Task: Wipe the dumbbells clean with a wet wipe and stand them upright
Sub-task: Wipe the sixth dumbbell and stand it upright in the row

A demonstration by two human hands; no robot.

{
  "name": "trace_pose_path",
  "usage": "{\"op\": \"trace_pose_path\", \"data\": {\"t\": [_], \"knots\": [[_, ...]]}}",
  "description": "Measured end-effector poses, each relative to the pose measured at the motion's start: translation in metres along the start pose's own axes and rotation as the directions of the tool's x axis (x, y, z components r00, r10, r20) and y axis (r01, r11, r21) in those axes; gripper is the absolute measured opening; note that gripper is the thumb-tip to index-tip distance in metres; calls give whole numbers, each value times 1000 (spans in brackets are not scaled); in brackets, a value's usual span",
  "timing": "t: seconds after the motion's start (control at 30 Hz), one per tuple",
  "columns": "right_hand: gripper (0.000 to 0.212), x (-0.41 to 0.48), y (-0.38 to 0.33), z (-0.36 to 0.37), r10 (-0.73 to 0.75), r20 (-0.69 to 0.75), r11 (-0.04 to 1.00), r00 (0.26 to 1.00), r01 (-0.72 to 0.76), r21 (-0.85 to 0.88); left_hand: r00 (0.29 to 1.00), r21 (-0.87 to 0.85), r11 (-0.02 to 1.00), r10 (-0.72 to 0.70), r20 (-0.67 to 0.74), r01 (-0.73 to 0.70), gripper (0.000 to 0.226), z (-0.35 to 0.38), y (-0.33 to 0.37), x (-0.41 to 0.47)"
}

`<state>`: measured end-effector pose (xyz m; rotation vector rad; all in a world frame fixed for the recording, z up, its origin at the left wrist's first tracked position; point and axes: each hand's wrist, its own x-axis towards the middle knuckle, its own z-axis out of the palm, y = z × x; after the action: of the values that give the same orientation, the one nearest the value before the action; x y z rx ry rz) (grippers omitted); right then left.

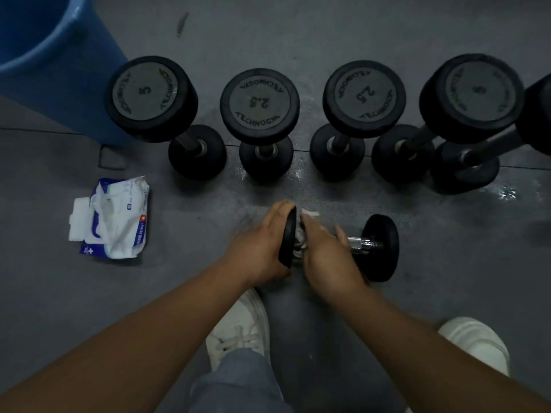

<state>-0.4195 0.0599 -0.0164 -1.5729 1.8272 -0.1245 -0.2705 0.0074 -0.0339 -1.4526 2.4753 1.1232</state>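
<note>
The fingers [278, 210] of the left hand [259, 248] lie close together and curl over the far rim of the left head of a small dumbbell [380, 248], clamping that black head; its thumb is out of sight. The fingers [310, 223] of the right hand [326, 251] are also together, bent down over a crumpled white wet wipe [299, 236] and holding it round the chrome handle just beside the left head. The right thumb points right along the handle. This dumbbell lies on its side on the grey floor [89, 293], handle running left to right, with its right head free.

Beyond it, farther off, a row of upright dumbbells [259, 102] stands on end. Two of them are marked 2.5 and the left one 5, and the rightmost is cut by the frame edge. Wet patches shine on the floor near their bases. To the left lies an open wipe pack [116, 222], and far left stands a blue bucket [44, 55]. Two white shoes [238, 329] are nearest.
</note>
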Motion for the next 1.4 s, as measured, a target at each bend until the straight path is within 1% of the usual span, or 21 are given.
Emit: {"op": "trace_pose_path", "data": {"t": [0.03,0.1,0.17,0.23,0.27,0.33,0.4,0.47,0.5,0.57,0.63,0.73,0.87,0.93,1.03,1.1,1.17,1.23,1.3,1.33,1.4], "knots": [[65,-1,4,0,-50,-2,998,999,50,-44,1000,4,1000,-2,-4,2,117,0,0,0],[59,9,16,-10,-124,17,992,992,124,-11,1000,19,1000,-8,-4,8,116,0,0,-1],[49,26,20,-27,-134,179,988,975,146,-52,999,29,999,-26,18,26,117,-4,2,-2],[43,39,13,-40,-90,337,955,937,177,-238,998,29,999,-46,40,45,119,-8,4,-1],[44,44,9,-42,-80,381,917,921,218,-335,998,25,999,-46,42,45,119,-9,5,0],[59,49,5,-42,-76,431,866,899,274,-419,999,23,999,-28,36,27,118,-9,4,0],[83,50,8,-41,-73,495,857,866,309,-413,1000,27,1000,-13,28,12,118,-6,3,-2],[90,49,13,-39,-79,538,822,839,360,-441,1000,36,999,-10,21,10,118,-5,4,-3],[83,49,14,-38,-100,534,795,839,390,-465,1000,39,999,-12,20,11,118,-4,4,-4],[56,51,16,-36,-156,500,765,852,425,-484,1000,33,999,-11,19,11,118,-4,4,-4],[38,53,15,-36,-182,471,776,863,420,-470,1000,26,1000,-10,10,10,118,-4,4,-3],[37,48,18,-37,-179,416,849,891,354,-392,999,30,999,-31,24,30,119,-4,3,-2],[33,32,23,-31,-210,205,941,956,254,-225,998,18,999,-37,41,36,121,-4,3,-1],[28,29,18,-26,-167,143,954,975,197,-225,998,14,999,-41,45,41,119,-4,3,0],[20,40,1,-18,-58,190,925,980,124,-358,999,24,999,-44,30,43,116,-5,5,1],[20,46,-9,-16,23,214,919,977,64,-390,998,22,999,-48,35,47,114,-7,6,2],[21,44,-5,-12,2,189,924,982,70,-375,998,18,999,-47,47,46,113,-8,6,0],[20,34,1,-8,-63,104,927,993,97,-362,999,41,999,-25,25,24,113,-6,4,-2],[19,26,3,-3,-67,29,950,997,73,-305,1000,35,999,-17,15,16,112,-1,2,-2],[19,27,1,-3,-47,19,959,999,50,-279,1000,22,1000,-16,9,16,110,-1,2,-1],[21,35,-5,-7,15,75,961,997,6,-275,1000,12,1000,-20,-7,20,108,-3,3,4]]}}
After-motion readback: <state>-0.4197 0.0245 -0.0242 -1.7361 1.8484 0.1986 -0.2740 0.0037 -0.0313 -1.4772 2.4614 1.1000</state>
